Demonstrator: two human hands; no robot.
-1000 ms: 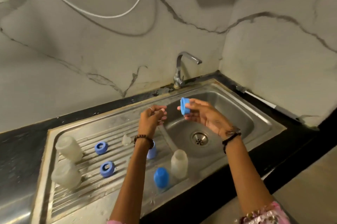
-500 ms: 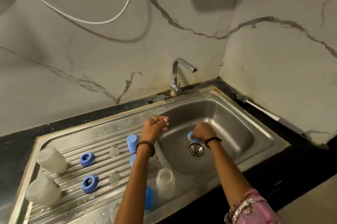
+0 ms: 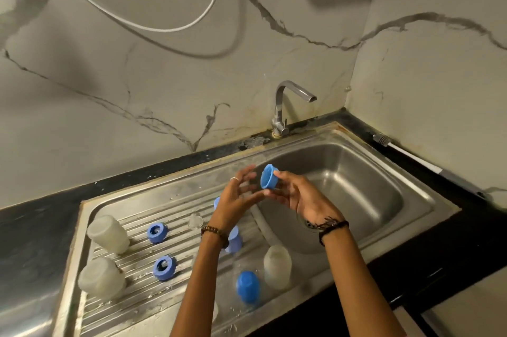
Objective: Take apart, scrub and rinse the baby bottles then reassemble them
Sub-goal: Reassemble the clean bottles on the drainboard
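1. While the right hand [image 3: 299, 195] pinches the blue cap [image 3: 268, 176] by its closed end, thumb and fingers curled round it, keep the open mouth turned toward the left fingertips.
2. Left hand [image 3: 238, 194]: fingers spread and nearly straight, holding nothing, tips just beside the cap's rim; whether touching cannot be told through the blur.
3. Wipe inside the cap with those loose fingers, or shake drops off over the sink [image 3: 356, 172] below the right knuckles.
4. Grip lightly but fully; wet smooth plastic likely slips from a two-finger pinch.
5. Set down past the left wrist, on the ribbed drainboard [image 3: 131, 227], among the bottles [image 3: 108, 233], rings [image 3: 157, 232] and other caps [image 3: 247, 286].
6. Place mouth down, probably, for draining.
7. Leave the tap [image 3: 285, 109], beyond the fingertips, alone unless soap remains.
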